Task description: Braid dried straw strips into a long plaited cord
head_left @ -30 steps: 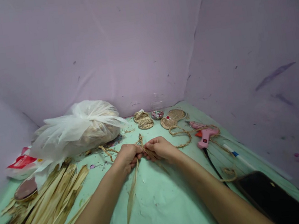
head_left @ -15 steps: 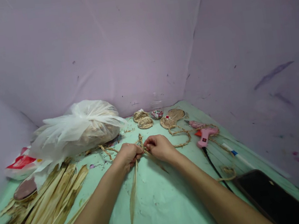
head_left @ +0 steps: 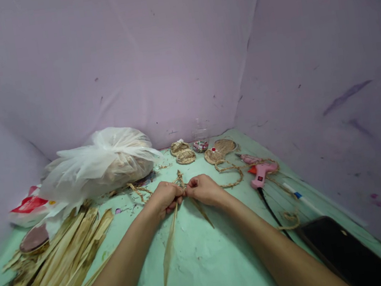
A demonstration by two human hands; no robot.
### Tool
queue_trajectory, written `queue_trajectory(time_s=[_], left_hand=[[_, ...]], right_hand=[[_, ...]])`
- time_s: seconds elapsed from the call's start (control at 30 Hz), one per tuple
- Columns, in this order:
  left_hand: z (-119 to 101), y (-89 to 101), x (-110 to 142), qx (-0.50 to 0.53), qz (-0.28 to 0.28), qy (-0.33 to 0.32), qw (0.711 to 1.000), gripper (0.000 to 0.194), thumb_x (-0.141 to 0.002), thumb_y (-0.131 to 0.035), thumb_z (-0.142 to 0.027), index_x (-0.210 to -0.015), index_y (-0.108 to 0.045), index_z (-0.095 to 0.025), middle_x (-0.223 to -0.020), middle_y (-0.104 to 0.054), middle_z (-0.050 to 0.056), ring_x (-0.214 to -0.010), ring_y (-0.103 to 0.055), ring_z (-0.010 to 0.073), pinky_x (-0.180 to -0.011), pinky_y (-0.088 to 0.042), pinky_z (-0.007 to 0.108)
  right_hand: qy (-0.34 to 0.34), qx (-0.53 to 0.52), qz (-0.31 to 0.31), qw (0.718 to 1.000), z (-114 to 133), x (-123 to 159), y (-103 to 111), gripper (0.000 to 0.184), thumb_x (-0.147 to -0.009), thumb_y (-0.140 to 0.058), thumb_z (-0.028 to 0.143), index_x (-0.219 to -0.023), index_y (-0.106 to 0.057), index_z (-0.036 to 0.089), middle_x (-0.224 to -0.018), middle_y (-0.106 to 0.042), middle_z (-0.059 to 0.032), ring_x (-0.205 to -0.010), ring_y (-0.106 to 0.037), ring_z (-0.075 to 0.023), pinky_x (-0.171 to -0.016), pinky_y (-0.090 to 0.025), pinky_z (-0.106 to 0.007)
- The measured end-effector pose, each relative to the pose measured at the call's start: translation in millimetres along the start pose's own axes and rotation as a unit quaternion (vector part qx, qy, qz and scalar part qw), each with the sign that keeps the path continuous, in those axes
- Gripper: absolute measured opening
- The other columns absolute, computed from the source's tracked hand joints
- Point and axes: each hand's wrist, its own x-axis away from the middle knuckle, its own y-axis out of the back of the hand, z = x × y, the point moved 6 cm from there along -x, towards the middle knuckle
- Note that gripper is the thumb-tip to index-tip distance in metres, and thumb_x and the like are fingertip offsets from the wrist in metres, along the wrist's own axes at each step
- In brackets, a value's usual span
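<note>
In the middle of the head view, my left hand (head_left: 166,198) pinches a braid of dried leaf strips (head_left: 180,177), whose plaited end points away from me. My right hand (head_left: 203,189) is close beside it, fingers closed on the same strips. One long pale strip (head_left: 170,251) hangs toward me from under my left hand. A shorter strip (head_left: 202,213) trails below my right hand. The fingertips hide the spot where the strips cross.
Dried leaf strips (head_left: 61,262) lie in a pile at left, near a tied plastic bag (head_left: 114,159). Woven pieces (head_left: 183,152) and a jar of beads (head_left: 200,146) stand at the back. A pink glue gun (head_left: 260,174), a cord and a black phone (head_left: 345,249) lie at right.
My right hand has come slightly lower and nearer my left fingertips. The strip below it now hangs more steeply. My left hand keeps its pinch.
</note>
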Motion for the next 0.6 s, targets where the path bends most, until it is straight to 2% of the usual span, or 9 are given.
queue_trajectory(time_s=[0.13, 0.23, 0.37, 0.5, 0.6], left_hand=[[0, 1.4, 2, -0.039, -0.062, 0.016, 0.997, 0.012, -0.060, -0.049, -0.018, -0.049, -0.045, -0.015, -0.032, -0.035, -0.006, -0.026, -0.022, 0.0040, -0.032, -0.011, 0.020], [-2, -0.8, 2, -0.054, -0.088, 0.006, 0.995, 0.015, -0.057, -0.048, -0.014, -0.043, -0.042, -0.015, -0.029, -0.032, -0.005, -0.026, -0.022, 0.0041, -0.033, -0.011, 0.020], [-2, -2.9, 2, -0.035, -0.090, 0.001, 0.995, 0.017, -0.057, -0.046, -0.012, -0.041, -0.040, -0.015, -0.028, -0.031, -0.005, -0.026, -0.021, 0.0036, -0.033, -0.010, 0.021], [-1, -1.8, 1, -0.006, -0.077, 0.001, 0.997, 0.017, -0.057, -0.042, -0.011, -0.041, -0.037, -0.016, -0.029, -0.031, -0.005, -0.026, -0.020, 0.0034, -0.033, -0.010, 0.020], [0, 1.2, 0, 0.013, -0.056, -0.004, 0.998, 0.013, -0.055, -0.044, -0.012, -0.044, -0.040, -0.015, -0.032, -0.034, -0.005, -0.026, -0.021, 0.0031, -0.032, -0.010, 0.019]], right_hand=[[0.050, 0.060, -0.002, 0.997, 11, 5, 4, 0.018, -0.064, -0.050, 0.025, -0.067, -0.064, 0.013, -0.054, -0.055, 0.0003, -0.050, -0.042, -0.0088, -0.045, -0.026, -0.019], [0.045, 0.147, -0.033, 0.988, 21, 13, 12, 0.017, -0.063, -0.053, 0.025, -0.069, -0.065, 0.015, -0.063, -0.062, -0.0031, -0.057, -0.050, -0.0119, -0.048, -0.027, -0.021], [0.021, 0.236, -0.045, 0.970, 37, 26, 17, 0.018, -0.066, -0.051, 0.027, -0.072, -0.067, 0.019, -0.070, -0.066, -0.0068, -0.064, -0.056, -0.0163, -0.049, -0.028, -0.024], [0.064, 0.312, -0.035, 0.947, 56, 38, 8, 0.022, -0.068, -0.047, 0.026, -0.072, -0.067, 0.018, -0.072, -0.066, -0.0106, -0.064, -0.058, -0.0198, -0.050, -0.029, -0.026], [0.105, 0.319, -0.018, 0.942, 63, 42, 6, 0.022, -0.067, -0.048, 0.025, -0.072, -0.067, 0.017, -0.071, -0.066, -0.0099, -0.062, -0.057, -0.0192, -0.051, -0.031, -0.026]])
